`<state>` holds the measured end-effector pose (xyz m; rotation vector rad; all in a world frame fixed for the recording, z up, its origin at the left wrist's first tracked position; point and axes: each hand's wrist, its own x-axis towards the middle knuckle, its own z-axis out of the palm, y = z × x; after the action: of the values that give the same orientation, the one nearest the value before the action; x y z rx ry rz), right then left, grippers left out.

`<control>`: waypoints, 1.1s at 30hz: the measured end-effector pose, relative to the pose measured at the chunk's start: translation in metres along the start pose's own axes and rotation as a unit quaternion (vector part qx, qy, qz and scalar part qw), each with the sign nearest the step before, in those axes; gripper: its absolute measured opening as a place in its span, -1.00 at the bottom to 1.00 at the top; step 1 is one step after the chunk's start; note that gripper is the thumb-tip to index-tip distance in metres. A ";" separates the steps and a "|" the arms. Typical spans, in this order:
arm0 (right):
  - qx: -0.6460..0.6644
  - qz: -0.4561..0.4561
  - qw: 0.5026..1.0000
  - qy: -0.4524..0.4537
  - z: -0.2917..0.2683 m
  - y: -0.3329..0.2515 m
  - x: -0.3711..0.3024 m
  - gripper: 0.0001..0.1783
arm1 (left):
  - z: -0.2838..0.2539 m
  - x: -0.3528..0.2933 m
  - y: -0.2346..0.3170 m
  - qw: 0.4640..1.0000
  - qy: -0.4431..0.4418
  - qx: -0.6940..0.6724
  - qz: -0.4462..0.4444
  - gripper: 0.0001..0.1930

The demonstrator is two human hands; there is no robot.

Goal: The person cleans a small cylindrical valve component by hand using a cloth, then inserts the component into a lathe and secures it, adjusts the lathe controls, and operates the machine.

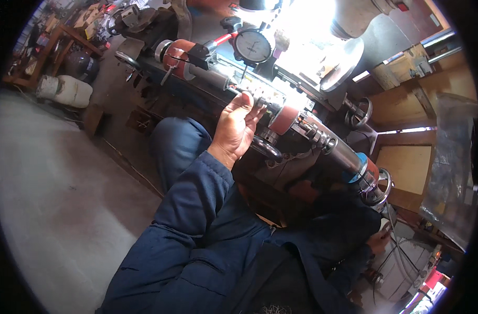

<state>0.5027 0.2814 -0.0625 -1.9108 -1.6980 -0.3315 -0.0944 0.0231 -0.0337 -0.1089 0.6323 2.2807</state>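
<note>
Beside grey floor (56,183), left fingers (253,116) curl at a metal spindle (264,103), grip unclear.

Very strong white glare stands behind the far edge of the machine (288,114), and there the details are fully washed out. From this side the light reaches the left hand (236,128), which is clear and well lit, and makes shine on the metal cylinder (346,156). Under the near edge of the machine, deep shadow hides the shapes. The floor (66,193) looks pale and rather dull. Straight edges bend toward the rim, and the picture's corners are black.
</note>
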 end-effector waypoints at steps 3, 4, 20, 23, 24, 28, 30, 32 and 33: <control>0.147 -0.148 0.967 0.148 -0.044 -0.124 -0.040 -0.66 | -0.003 0.001 0.004 1.000 -0.010 0.010 0.014 -0.89; 0.188 -0.200 0.944 0.184 -0.066 -0.181 -0.057 -0.70 | -0.003 0.003 0.001 1.000 -0.011 0.003 0.007 -0.88; 0.309 -0.608 0.709 -0.178 -0.090 -0.542 -0.152 -0.50 | 0.003 0.008 0.009 0.998 -0.016 0.014 -0.057 -0.75; 0.289 -0.606 0.707 -0.223 -0.086 -0.546 -0.156 -0.50 | -0.005 0.012 0.007 0.997 -0.052 0.006 -0.056 -0.74; 0.287 -0.607 0.706 -0.225 -0.087 -0.547 -0.157 -0.50 | -0.007 0.012 0.007 0.997 -0.050 0.003 -0.056 -0.74; 0.266 -0.602 0.718 -0.227 -0.090 -0.546 -0.161 -0.49 | -0.003 0.008 0.010 0.997 -0.051 0.016 -0.058 -0.73; 0.270 -0.602 0.722 -0.208 -0.086 -0.546 -0.163 -0.49 | -0.002 0.007 0.011 0.997 -0.056 0.019 -0.052 -0.73; 0.281 -0.592 0.728 -0.200 -0.083 -0.546 -0.164 -0.52 | -0.001 0.007 0.011 0.997 -0.046 0.016 -0.063 -0.72; 0.281 -0.593 0.728 -0.200 -0.084 -0.546 -0.164 -0.52 | -0.002 0.008 0.010 0.997 -0.045 0.016 -0.062 -0.72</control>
<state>-0.0396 0.1227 0.0502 -0.2498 -2.7161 0.1817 -0.1071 0.0211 -0.0335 -0.0279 0.5975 2.1427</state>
